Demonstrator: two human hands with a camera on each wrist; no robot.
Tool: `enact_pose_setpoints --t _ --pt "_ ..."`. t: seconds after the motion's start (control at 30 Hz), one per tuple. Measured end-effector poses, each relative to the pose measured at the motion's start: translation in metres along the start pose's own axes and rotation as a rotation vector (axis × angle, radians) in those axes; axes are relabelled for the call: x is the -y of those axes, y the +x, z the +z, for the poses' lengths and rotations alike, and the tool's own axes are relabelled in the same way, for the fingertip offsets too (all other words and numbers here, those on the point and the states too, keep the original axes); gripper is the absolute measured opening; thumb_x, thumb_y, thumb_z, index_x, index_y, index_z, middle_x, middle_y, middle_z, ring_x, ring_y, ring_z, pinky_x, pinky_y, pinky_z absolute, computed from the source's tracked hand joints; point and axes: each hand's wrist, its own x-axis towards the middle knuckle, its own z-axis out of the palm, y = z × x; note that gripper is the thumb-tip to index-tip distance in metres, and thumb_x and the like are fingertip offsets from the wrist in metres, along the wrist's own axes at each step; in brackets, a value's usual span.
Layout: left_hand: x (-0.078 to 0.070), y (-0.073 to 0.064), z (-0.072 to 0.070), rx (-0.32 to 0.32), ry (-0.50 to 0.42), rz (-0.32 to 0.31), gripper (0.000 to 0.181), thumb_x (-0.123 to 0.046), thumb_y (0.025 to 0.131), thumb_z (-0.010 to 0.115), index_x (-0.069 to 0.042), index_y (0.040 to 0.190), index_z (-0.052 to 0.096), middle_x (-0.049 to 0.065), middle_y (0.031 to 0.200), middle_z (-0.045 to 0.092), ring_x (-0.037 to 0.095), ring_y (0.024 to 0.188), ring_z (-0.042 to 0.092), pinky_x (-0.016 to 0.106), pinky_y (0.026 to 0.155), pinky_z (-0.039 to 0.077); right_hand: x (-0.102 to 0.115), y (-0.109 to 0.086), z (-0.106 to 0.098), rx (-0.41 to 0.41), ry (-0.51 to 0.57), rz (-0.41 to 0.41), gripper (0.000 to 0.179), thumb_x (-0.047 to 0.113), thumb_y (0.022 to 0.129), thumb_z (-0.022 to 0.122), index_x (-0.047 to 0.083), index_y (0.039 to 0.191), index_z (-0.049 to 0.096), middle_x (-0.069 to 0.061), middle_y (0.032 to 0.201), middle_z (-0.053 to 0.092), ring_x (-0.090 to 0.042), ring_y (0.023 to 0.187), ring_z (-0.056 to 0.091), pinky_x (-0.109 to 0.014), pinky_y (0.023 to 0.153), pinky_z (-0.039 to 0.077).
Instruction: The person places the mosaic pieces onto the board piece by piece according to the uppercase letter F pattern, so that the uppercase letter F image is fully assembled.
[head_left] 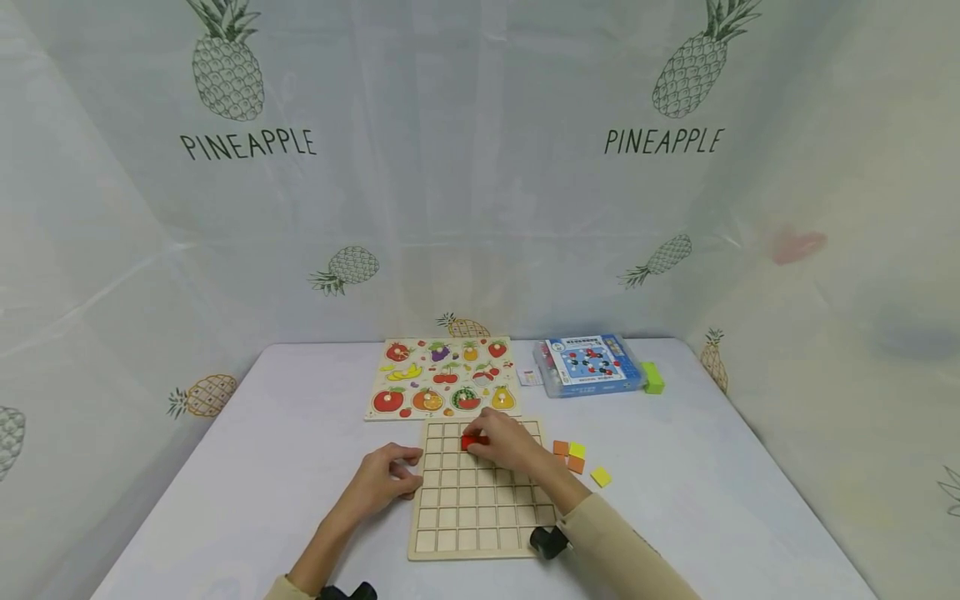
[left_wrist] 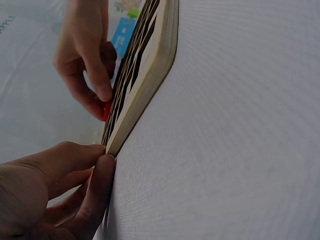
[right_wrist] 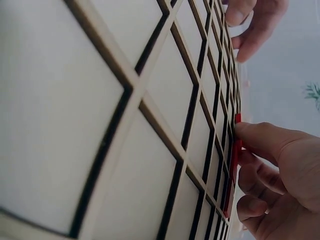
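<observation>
A wooden grid board [head_left: 447, 518] lies on the table, its raised strips forming square cells. My right hand [head_left: 504, 440] is over its upper part, thumb and fingers pinching a red square tile [head_left: 467, 442]. In the right wrist view the red tile [right_wrist: 237, 145] sits at the fingertips, low against the grid; more red [right_wrist: 228, 201] shows below it, partly hidden by the fingers. My left hand [head_left: 378, 481] rests at the board's left edge. In the left wrist view its thumb and a finger touch the board's edge [left_wrist: 145, 95].
Orange tiles [head_left: 576, 464] and yellow tiles [head_left: 601, 477] lie right of the board. Behind it are a fruit puzzle board [head_left: 408, 400], a blue-labelled plastic box [head_left: 592, 387], a small card [head_left: 529, 377] and a green block [head_left: 652, 378]. A pineapple-print curtain [head_left: 480, 192] hangs behind the table.
</observation>
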Motion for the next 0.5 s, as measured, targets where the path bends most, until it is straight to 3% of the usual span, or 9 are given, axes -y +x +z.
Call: enact_pose_setpoints --t 0.5 --pt "-0.0024 -0.0008 0.0015 -0.011 -0.013 0.001 0.045 -0.006 0.081 0.077 0.006 0.122 0.064 0.016 0.109 0.064 0.011 0.072 0.067 0.022 0.058 0.058 0.001 -0.0017 0.0028 -0.004 0.0 0.028 0.024 0.028 0.092 0.07 0.015 0.111 0.073 -0.001 0.104 0.062 -0.008 0.084 0.052 -0.022 0.072 0.048"
